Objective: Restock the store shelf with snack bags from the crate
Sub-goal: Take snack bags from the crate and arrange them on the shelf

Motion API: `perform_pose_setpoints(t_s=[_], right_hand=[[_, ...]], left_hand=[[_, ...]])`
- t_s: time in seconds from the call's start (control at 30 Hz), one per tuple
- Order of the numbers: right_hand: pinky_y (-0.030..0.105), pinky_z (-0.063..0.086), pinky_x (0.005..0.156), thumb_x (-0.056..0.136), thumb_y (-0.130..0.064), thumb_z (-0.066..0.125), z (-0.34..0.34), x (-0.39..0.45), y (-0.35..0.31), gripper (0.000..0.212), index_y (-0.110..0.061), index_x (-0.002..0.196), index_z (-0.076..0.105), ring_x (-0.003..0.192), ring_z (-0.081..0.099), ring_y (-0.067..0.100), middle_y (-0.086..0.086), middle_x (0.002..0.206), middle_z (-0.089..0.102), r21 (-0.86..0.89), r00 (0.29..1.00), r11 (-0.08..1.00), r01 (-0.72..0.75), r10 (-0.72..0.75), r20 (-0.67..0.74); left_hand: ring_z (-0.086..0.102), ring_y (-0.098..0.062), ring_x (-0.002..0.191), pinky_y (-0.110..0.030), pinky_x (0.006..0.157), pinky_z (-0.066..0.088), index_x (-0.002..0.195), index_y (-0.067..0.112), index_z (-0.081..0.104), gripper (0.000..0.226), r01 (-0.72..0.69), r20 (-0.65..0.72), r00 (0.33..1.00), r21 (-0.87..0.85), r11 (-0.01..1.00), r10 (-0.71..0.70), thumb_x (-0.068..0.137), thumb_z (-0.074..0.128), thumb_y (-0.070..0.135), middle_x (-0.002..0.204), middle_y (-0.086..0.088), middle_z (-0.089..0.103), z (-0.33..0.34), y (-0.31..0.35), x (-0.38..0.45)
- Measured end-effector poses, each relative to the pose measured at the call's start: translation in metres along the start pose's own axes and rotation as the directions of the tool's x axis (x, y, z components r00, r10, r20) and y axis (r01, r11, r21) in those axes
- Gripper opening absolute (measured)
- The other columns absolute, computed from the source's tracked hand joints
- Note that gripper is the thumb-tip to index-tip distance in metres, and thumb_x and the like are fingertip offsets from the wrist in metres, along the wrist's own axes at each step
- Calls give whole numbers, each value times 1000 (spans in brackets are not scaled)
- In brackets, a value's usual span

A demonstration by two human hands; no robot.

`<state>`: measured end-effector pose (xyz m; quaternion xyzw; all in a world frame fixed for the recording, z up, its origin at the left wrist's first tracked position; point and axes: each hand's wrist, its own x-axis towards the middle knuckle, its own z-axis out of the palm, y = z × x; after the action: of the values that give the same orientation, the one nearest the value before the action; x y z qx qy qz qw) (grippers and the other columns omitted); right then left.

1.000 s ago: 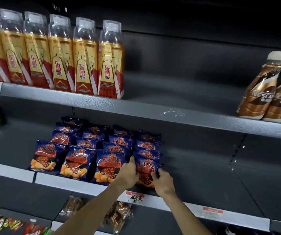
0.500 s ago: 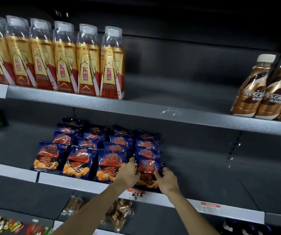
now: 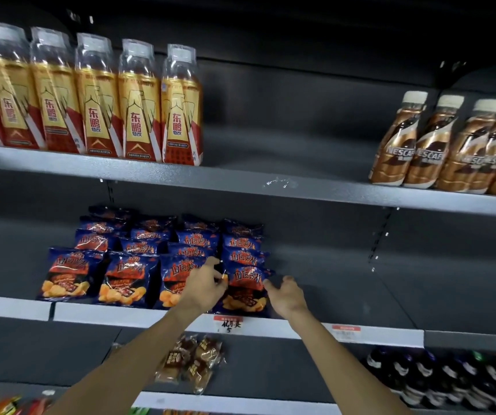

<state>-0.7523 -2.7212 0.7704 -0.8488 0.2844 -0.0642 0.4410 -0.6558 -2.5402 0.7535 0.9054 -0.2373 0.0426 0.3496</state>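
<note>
Blue and red snack bags stand in several rows on the middle shelf. The front bag of the rightmost row leans upright at the shelf's front edge. My left hand is at this bag's left edge, its curled fingers pinching the edge. My right hand hovers just off the bag's right side, fingers loosely curled and holding nothing, the thumb close to the bag. The crate is out of view.
Bare shelf floor stretches right of the bags. Above stand yellow-red drink bottles and brown Nescafe bottles. Below lie brown wrapped snacks and dark bottles. A price tag hangs on the shelf edge.
Both hands held the front right bag by its sides before. My right hand has let go and drawn slightly right. The view has shifted right, showing more Nescafe bottles.
</note>
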Motion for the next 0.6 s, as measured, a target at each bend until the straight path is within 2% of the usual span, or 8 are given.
perform_pose_setpoints(t_s=[0.07, 0.2, 0.33, 0.43, 0.53, 0.6], right_hand=[[30, 41, 99, 98, -44, 52, -3, -1, 1, 73, 0, 150, 24, 129, 50, 31, 18, 144, 48, 0, 1000, 1000, -10, 10, -10], [31, 42, 98, 97, -46, 52, -9, -3, 8, 70, -1, 147, 30, 127, 51, 32, 18, 142, 49, 17, 998, 999, -36, 37, -45], [31, 42, 96, 98, -44, 51, -14, -9, 17, 64, -3, 144, 34, 124, 53, 31, 17, 141, 51, 41, 998, 999, -28, 30, -60], [28, 39, 100, 100, -40, 51, -25, -14, 26, 56, -9, 144, 36, 130, 50, 27, 13, 147, 46, 53, 997, 999, 1, 3, -71], [26, 38, 99, 99, -41, 51, -47, -19, 41, 54, -11, 142, 39, 129, 50, 26, 13, 144, 49, 73, 996, 997, 0, 7, -94], [24, 38, 98, 98, -42, 53, -68, -24, 55, 54, -12, 141, 40, 128, 51, 25, 12, 142, 51, 101, 993, 995, -23, 34, -109]], left_hand=[[65, -10, 74, -21, 67, 57, 130, 6, 53, 41, -27, -19, 999, -30, 999, 26, 91, 64, 15, 112, -3, 70, -4, 4, -2], [68, -11, 73, -32, 76, 58, 130, 9, 50, 42, -81, -18, 997, -44, 996, 80, 91, 64, 15, 103, 0, 73, -3, 12, -4], [59, -2, 58, -28, 70, 55, 133, 13, 47, 46, -99, 13, 995, -33, 995, 100, 91, 64, 17, 93, 7, 72, 4, 27, -6], [57, -2, 56, -28, 68, 53, 132, 14, 46, 45, -110, 32, 993, -41, 993, 111, 90, 63, 16, 88, 6, 71, 12, 44, -8], [67, -14, 71, -33, 74, 56, 127, 19, 47, 43, -124, 59, 990, -23, 992, 125, 88, 63, 16, 90, 2, 73, 27, 65, -7], [69, -18, 83, -28, 77, 53, 123, 17, 50, 39, -153, 65, 986, -11, 988, 154, 87, 64, 15, 88, 3, 74, 43, 85, -7]])
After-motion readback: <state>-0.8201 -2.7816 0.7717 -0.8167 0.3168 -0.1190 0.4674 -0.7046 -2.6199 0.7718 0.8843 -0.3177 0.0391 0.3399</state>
